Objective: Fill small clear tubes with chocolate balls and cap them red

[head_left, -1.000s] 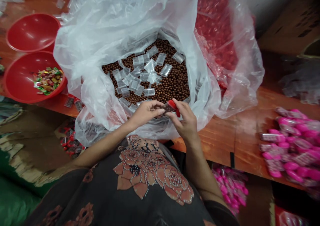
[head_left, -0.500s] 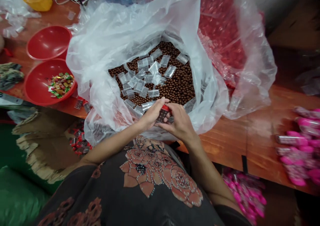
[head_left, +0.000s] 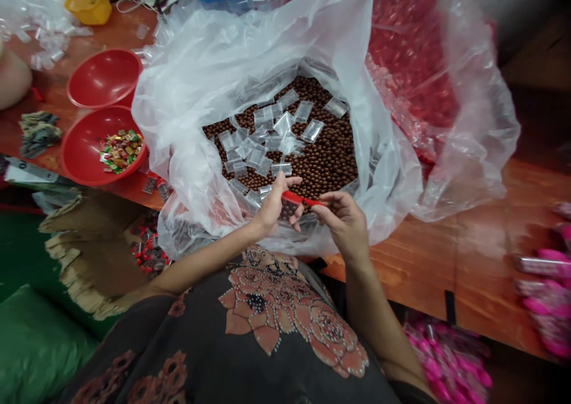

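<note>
My left hand (head_left: 269,209) is closed round a small clear plastic box (head_left: 288,210) with brown balls inside and a red cap on top. A narrow red piece (head_left: 313,202) sticks out from the cap toward the right. The thumb and forefinger of my right hand (head_left: 348,221) pinch the outer end of that red piece. Both hands are over the near rim of a large white plastic bag (head_left: 187,77). Inside the bag lie brown chocolate-like balls (head_left: 332,154), with several clear plastic boxes (head_left: 311,131) scattered on top.
Two red bowls stand at the left, the nearer bowl (head_left: 80,148) holding wrapped sweets (head_left: 121,151). Behind is a clear bag of red pieces (head_left: 410,47). Pink-capped tubes (head_left: 546,285) lie at the right. A torn carton (head_left: 89,243) with filled red-capped boxes (head_left: 149,243) sits lower left.
My right hand has moved right, off the box's side, and now pinches the red piece stretching from the cap. My left hand still holds the box. The whole view has shifted slightly.
</note>
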Available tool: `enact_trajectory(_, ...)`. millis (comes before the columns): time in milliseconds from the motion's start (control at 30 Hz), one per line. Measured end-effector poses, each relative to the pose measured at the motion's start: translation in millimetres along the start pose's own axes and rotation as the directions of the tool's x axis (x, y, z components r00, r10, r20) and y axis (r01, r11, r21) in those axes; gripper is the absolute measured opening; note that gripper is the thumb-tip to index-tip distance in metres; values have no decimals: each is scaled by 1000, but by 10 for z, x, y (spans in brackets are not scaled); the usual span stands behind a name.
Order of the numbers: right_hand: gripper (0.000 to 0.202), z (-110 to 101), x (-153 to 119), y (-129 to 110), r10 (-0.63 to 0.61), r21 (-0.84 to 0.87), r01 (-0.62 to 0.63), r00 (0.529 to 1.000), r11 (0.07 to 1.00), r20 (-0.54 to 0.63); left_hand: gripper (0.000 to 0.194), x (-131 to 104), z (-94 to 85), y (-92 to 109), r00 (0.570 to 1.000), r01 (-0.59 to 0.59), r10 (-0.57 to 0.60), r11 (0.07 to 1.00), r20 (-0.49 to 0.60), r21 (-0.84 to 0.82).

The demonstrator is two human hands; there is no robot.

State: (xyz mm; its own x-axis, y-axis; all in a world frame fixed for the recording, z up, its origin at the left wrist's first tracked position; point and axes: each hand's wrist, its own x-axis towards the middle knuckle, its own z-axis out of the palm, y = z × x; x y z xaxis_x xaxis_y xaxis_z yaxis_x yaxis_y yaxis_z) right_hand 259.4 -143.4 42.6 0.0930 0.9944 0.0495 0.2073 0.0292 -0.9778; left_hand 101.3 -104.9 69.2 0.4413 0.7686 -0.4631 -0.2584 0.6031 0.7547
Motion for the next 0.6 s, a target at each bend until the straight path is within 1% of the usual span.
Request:
enact_trajectory(33, 31, 7, 1, 0, 51, 71, -48, 997, 996, -50, 78, -4, -6, 3, 1000, 23, -23, 1000, 13, 16)
enact_trajectory(67, 28, 22, 3, -10, 74, 116, -63, 993, 991, -93, 81, -6, -10, -1, 999, 41, -42, 999, 25, 32)
enact_trajectory(100, 28, 43, 4, -26, 68, 128, -51, 990, 990, -126, 83, -6, -9, -11, 998, 53, -55, 997, 37, 48)
enact_trajectory(133, 28, 67, 3, -47, 37, 106, -22, 989, 994, -143, 83, -4, -7, -24, 997, 61, -64, 996, 44, 60)
enact_trajectory(167, 29, 92, 0, -69, -16, 48, 22, 991, 999, -132, 83, 0, -2, -39, 997, 63, -66, 996, 45, 65)
enact_trajectory(200, 31, 116, -7, -89, -87, -41, 83, 993, 996, -83, 82, 5, 3, -52, 997, 57, -60, 996, 38, 62)
enact_trajectory(233, 36, 136, -16, -105, -166, -145, 164, 986, 976, -2, 82, 11, 7, -62, 998, 48, -50, 998, 27, 51)
enact_trajectory(300, 59, 166, -43, -122, -294, -330, 336, 940, 882, 174, 81, 16, 13, -66, 999, 35, -35, 999, 3, 18)
enact_trajectory(367, 83, 185, -70, -122, -352, -440, 446, 893, 780, 281, 77, 5, 16, -48, 999, 40, -40, 999, -10, -3)
enact_trajectory(400, 90, 192, -78, -120, -359, -472, 468, 882, 747, 305, 72, -6, 17, -35, 999, 44, -44, 999, -16, -1)
enact_trajectory(433, 92, 197, -82, -118, -365, -494, 481, 875, 724, 317, 65, -21, 17, -21, 999, 47, -47, 999, -24, 5)
enact_trajectory(500, 90, 201, -72, -117, -390, -521, 509, 860, 685, 328, 52, -49, 10, -2, 998, 44, -44, 999, -34, 10)
enact_trajectory(600, 83, 191, -25, -117, -457, -535, 577, 816, 617, 353, 44, -75, -20, -12, 999, 28, -28, 1000, -23, 1)
